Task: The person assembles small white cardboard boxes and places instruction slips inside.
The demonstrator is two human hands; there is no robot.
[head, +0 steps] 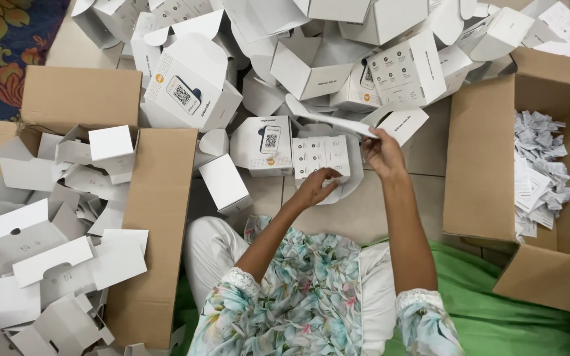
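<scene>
My left hand (316, 188) presses closed fingers on the small white carton (324, 165), printed with icons and its flap (338, 123) open; my right hand (382, 153) pinches that flap. Beyond the carton sprawls a heap of white cartons (311, 46).

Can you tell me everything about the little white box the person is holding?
The small white box looks like thin folded card, with rows of tiny dark printed marks on its top face. Its long lid flap stands open, stretched up and right. The left hand presses its front edge; the right hand pinches the flap. It sits low over the pale tiled floor, before a heap of similar boxes.
</scene>
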